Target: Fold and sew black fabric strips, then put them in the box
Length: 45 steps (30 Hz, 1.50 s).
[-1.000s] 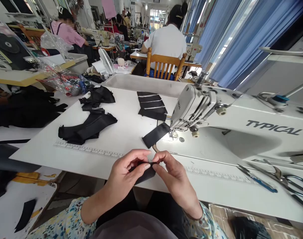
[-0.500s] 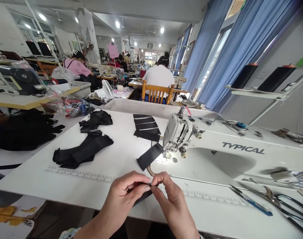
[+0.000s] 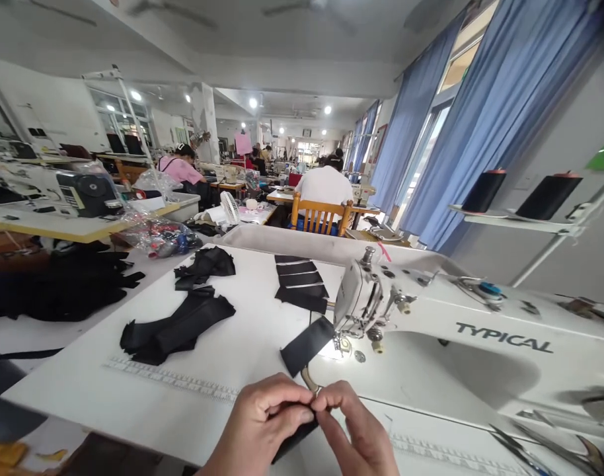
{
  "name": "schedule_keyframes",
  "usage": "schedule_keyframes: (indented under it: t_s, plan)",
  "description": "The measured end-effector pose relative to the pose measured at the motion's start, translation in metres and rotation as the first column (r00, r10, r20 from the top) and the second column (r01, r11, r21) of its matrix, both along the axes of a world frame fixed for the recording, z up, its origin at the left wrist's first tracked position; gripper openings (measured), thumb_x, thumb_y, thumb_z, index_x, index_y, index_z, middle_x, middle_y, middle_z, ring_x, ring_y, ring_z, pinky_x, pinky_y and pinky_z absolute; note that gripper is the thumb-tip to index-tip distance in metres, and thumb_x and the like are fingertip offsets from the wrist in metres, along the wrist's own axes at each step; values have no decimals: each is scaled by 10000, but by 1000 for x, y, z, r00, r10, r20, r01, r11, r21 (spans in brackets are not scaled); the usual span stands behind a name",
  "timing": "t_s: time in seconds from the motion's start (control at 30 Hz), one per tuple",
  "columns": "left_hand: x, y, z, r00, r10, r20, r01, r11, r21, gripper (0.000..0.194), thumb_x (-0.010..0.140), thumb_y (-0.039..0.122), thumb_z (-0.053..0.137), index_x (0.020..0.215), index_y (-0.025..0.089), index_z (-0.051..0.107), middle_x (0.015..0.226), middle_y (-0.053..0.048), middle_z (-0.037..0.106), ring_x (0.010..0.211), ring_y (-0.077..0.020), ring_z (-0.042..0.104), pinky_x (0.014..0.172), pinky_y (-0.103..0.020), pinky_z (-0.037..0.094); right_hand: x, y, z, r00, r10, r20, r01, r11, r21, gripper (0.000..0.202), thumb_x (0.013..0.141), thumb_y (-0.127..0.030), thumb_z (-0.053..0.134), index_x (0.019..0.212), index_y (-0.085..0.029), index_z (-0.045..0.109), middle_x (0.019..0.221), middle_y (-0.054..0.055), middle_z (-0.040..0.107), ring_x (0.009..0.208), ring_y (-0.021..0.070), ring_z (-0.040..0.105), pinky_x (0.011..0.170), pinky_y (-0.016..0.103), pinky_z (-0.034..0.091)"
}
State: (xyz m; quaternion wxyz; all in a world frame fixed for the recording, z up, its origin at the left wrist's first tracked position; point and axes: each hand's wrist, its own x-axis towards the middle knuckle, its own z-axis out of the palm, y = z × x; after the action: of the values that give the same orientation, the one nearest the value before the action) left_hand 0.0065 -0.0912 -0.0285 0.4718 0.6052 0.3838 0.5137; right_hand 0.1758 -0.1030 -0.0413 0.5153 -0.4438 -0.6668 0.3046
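Between the fingertips of both hands is a small piece of black fabric [image 3: 296, 439], held above the table's front part. My left hand [image 3: 267, 423] pinches it with thumb and forefinger. Tip to tip with it, my right hand [image 3: 352, 426] pinches the same piece at its upper end; the fingers hide much of it. Just beyond, another black fabric piece [image 3: 308, 345] lies with its far end at the needle of the white sewing machine [image 3: 406, 311]. Several black strips [image 3: 300, 277] are laid in a row behind it.
Black fabric piles [image 3: 180, 324] lie on the left of the white table [image 3: 74, 403], near a printed ruler [image 3: 183, 381]. Scissors [image 3: 564, 446] and a slim tool [image 3: 517, 449] are at the right front. Thread cones [image 3: 550, 196] stand at right. A person in white [image 3: 324, 184] sits ahead.
The view has tipped upward, so table and machine sit lower in the picture. Both hands keep their pinch on the black fabric, with little visible change in their pose.
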Motion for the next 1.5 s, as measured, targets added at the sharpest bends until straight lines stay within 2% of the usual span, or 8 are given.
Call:
schedule_keyframes:
  t_s: [0.13, 0.27, 0.37, 0.53, 0.83, 1.07, 1.27, 1.5]
  plan:
    - [3, -4, -3, 998, 48, 45, -51, 997, 65, 216, 924, 390, 701, 933, 206, 813, 874, -86, 740, 735, -174, 701, 678, -261, 612, 6, -3, 5, 996, -6, 91, 2, 999, 45, 141, 993, -372, 585, 939, -266, 661, 890, 40, 669, 807, 194, 668, 762, 283, 576]
    - [5, -6, 0, 995, 81, 53, -85, 993, 85, 240, 921, 416, 711, 916, 204, 823, 874, -92, 742, 711, -171, 701, 648, -269, 627, 11, -1, 6, 983, 36, 182, -46, 998, 50, 63, 977, -324, 608, 960, -271, 639, 892, 22, 677, 796, 182, 686, 714, 264, 583]
    - [3, -8, 5, 994, 110, -24, -106, 988, 113, 197, 918, 367, 722, 944, 204, 829, 863, -87, 745, 712, -170, 695, 627, -257, 614, 9, -6, 12, 987, -12, 158, 17, 999, -30, 82, 995, -328, 582, 1008, -261, 627, 935, 24, 678, 860, 187, 684, 774, 286, 578]
    - [1, -10, 7, 991, 104, -83, -92, 986, 141, 143, 932, 240, 701, 1020, 224, 813, 940, -65, 748, 787, -167, 699, 673, -244, 605, 5, -12, 21, 992, 4, 126, 10, 995, -104, 113, 1007, -250, 544, 1075, -254, 635, 1021, 34, 660, 978, 198, 642, 880, 340, 536]
    - [2, -8, 2, 976, 133, -175, -98, 976, 195, 138, 938, 218, 693, 1028, 230, 796, 936, -49, 754, 766, -161, 704, 664, -241, 603, 8, -14, 17, 985, -19, 171, 22, 1000, -16, 155, 1005, -161, 516, 1087, -252, 610, 1008, 48, 632, 978, 215, 600, 854, 375, 516]
    - [3, -6, -1, 987, 112, -112, -100, 989, 105, 103, 922, 242, 713, 976, 211, 794, 912, -48, 757, 738, -157, 707, 645, -240, 607, 9, -11, 16, 987, 35, 156, -34, 999, -5, 190, 1010, -134, 510, 1078, -265, 630, 1016, 32, 641, 982, 196, 598, 862, 349, 508]
    - [3, -7, 0, 969, 145, -203, -96, 968, 231, 155, 934, 153, 686, 1024, 222, 791, 931, -33, 755, 763, -140, 704, 685, -220, 593, 9, -10, 15, 976, -17, 217, 14, 1000, 18, 181, 1006, -133, 506, 1077, -238, 635, 994, 54, 640, 979, 224, 583, 839, 373, 511]
    - [4, -6, -1, 941, 196, -275, -104, 943, 317, 114, 939, 121, 671, 961, 197, 751, 892, -14, 747, 736, -115, 689, 670, -185, 560, 8, -11, 15, 969, -34, 246, 25, 999, 38, 163, 1021, -133, 484, 1038, -228, 616, 967, 54, 627, 951, 223, 561, 824, 375, 492]
